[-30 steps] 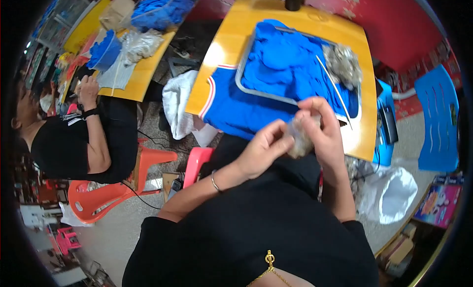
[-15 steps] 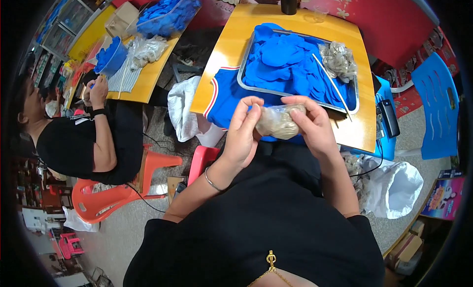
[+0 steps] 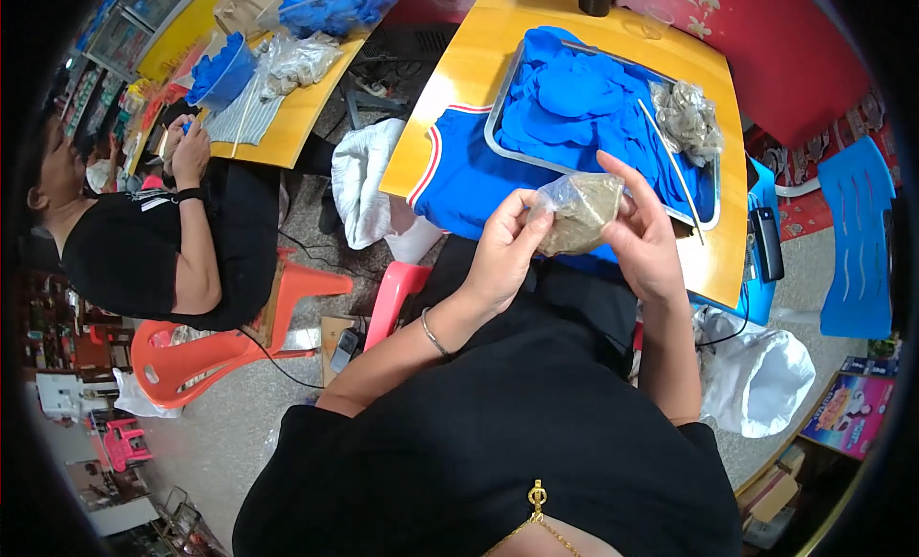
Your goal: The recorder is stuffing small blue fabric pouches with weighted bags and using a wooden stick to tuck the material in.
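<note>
A small clear plastic bag with grey-brown contents, too fine to make out, is held up between both my hands, over the near edge of the table. My left hand pinches its left end between thumb and fingers. At the right end, my right hand grips the bag with the thumb in front and other fingers behind, the index finger raised. Just beyond, a metal tray holds a heap of blue fabric pieces. Similar filled clear bags lie on its right side, beside a thin pale stick.
Blue cloth with red-white trim lies on the yellow table. Left, a co-worker sits on an orange chair, near a blue basin. White sacks stand on the floor; a blue chair is at right.
The bag has turned and spread into a broader, flatter shape. Both hands sit slightly further right in view, and my right index finger has lifted. The whole view has shifted a little.
</note>
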Demonstrator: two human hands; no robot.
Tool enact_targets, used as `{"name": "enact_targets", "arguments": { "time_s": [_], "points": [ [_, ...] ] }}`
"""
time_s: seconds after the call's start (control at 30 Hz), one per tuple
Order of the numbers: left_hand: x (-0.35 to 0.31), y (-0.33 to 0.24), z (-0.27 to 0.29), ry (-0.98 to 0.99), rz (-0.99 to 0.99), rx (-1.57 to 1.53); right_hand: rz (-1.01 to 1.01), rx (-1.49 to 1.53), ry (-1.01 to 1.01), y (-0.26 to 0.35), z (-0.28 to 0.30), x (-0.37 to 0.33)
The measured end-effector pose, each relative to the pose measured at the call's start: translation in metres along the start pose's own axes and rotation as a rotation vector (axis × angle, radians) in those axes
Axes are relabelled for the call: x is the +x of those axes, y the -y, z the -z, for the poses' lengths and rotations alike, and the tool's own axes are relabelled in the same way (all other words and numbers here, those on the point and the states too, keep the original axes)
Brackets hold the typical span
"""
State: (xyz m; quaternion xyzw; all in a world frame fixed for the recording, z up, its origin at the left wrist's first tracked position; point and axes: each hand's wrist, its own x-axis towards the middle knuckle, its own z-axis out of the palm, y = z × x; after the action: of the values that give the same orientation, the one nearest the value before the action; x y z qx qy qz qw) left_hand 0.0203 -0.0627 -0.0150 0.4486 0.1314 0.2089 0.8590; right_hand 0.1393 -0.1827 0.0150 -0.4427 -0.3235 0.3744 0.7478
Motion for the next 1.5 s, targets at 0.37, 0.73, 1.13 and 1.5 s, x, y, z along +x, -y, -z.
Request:
{"name": "enact_targets", "arguments": {
  "time_s": [0.37,0.73,1.13,1.5],
  "points": [
    [0.015,0.002,0.015,-0.125,0.056,-0.208,-0.241,0.106,-0.141,-0.043,-0.010,0.017],
    [0.038,-0.001,0.035,-0.129,0.331,-0.167,-0.153,-0.066,-0.420,-0.041,-0.014,0.040],
    [0.058,0.013,0.032,0.111,0.293,-0.253,-0.009,-1.025,-0.168,0.006,-0.035,0.086],
    [0.079,0.022,0.041,0.422,0.372,-0.870,-0.136,-0.537,-0.042,0.020,-0.007,0.095]
  ]
}}
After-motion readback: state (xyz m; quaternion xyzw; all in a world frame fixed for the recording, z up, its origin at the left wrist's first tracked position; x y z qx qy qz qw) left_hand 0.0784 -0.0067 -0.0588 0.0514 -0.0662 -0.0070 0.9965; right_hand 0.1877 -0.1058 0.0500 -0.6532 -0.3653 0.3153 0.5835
